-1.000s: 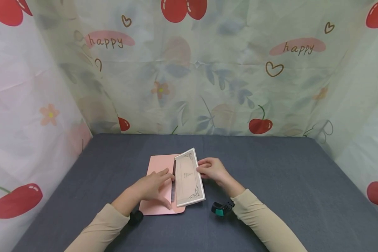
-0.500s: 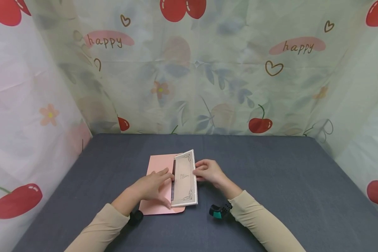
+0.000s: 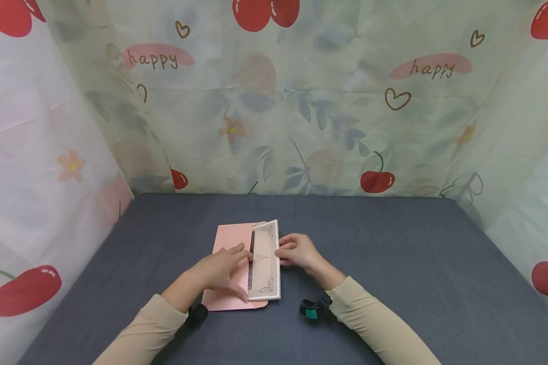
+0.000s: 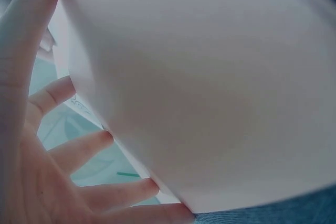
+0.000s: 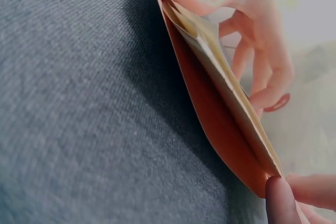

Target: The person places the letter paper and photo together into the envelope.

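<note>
A pink envelope [image 3: 232, 234] lies on the table in the head view. A cream card [image 3: 262, 274] with a white border and dark corner ornament sits partly in its right-hand opening. My left hand [image 3: 224, 267] spreads over the envelope, gripping the opening's edge between thumb and fingertips. In the left wrist view, those fingertips [image 4: 107, 137] meet the edge of the pale envelope panel [image 4: 205, 93]. My right hand [image 3: 300, 252] pinches the card's outer long edge. The right wrist view shows the layered card [image 5: 226, 77] above the envelope's reddish inside [image 5: 210, 114].
Dark grey-blue cloth covers the table [image 3: 392, 253]. A patterned curtain [image 3: 329, 116] with cherries and "happy" lettering stands behind it and along both sides. A black band with a teal patch [image 3: 311, 313] hangs at the right wrist, and a black device [image 3: 197, 315] at the left.
My right hand has moved left with the card, which now sits straighter and deeper in the envelope. The left hand and the envelope have stayed in place.
</note>
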Motion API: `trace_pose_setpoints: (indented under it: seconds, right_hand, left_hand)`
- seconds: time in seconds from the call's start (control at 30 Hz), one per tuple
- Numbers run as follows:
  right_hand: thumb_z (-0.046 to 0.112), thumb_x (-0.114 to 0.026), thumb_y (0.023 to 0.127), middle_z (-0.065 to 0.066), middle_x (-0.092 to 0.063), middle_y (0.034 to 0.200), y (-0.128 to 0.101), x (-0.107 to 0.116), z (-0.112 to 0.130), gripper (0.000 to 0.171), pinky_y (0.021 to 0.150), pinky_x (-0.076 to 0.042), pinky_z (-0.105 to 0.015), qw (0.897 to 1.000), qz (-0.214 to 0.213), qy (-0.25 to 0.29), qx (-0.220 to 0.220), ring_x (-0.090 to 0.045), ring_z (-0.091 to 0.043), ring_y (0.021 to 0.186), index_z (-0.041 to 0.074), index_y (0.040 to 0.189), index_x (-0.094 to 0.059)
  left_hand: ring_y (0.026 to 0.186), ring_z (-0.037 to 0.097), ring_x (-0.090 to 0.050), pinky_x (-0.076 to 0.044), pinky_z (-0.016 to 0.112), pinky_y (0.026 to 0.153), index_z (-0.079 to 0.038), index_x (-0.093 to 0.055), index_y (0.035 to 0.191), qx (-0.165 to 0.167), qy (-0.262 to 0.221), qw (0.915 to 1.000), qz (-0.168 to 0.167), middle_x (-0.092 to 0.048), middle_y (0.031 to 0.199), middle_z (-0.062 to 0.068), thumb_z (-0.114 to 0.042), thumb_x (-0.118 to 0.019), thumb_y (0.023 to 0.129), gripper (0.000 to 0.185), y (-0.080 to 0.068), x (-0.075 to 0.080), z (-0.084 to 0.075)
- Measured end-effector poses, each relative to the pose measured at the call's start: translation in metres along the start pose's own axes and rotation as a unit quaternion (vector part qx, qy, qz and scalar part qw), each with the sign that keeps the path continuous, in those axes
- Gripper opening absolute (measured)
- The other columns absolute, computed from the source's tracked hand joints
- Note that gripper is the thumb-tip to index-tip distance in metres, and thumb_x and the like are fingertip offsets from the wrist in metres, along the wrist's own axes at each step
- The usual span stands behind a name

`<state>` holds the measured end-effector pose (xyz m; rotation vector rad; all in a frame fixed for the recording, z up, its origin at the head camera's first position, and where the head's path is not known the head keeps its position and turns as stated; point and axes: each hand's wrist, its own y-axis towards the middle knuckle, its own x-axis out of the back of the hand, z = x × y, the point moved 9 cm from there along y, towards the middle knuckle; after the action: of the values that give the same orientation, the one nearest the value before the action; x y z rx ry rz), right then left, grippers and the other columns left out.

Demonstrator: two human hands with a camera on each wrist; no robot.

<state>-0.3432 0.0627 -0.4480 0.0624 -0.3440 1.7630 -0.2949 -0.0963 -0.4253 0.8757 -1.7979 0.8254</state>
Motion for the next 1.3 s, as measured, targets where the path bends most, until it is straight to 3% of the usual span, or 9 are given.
trace_pose_setpoints:
  seconds: [0.97,1.3]
  right_hand:
    - [-0.004,-0.065,0.081,-0.017,-0.068,0.083,-0.001,-0.022,0.006,0.028,0.057,-0.056,-0.027,0.999,0.016,-0.024,0.028,-0.06,-0.008,0.054,-0.01,0.107,-0.057]
    - [-0.002,-0.066,0.081,-0.013,-0.066,0.084,-0.002,-0.022,0.007,0.035,0.057,-0.056,-0.026,0.999,0.008,-0.03,0.024,-0.061,-0.008,0.055,-0.01,0.114,-0.057]
  left_hand:
    - [0.129,0.05,-0.039,-0.036,0.06,0.1,-0.028,-0.047,0.123,0.006,-0.001,1.0,0.004,-0.03,0.152,0.016,-0.063,-0.077,0.057,0.081,-0.002,0.001,0.001]
    - [0.129,0.051,-0.038,-0.036,0.06,0.1,-0.028,-0.048,0.123,0.007,0.001,1.0,-0.001,-0.03,0.152,0.015,-0.062,-0.078,0.056,0.081,-0.002,0.0,0.002]
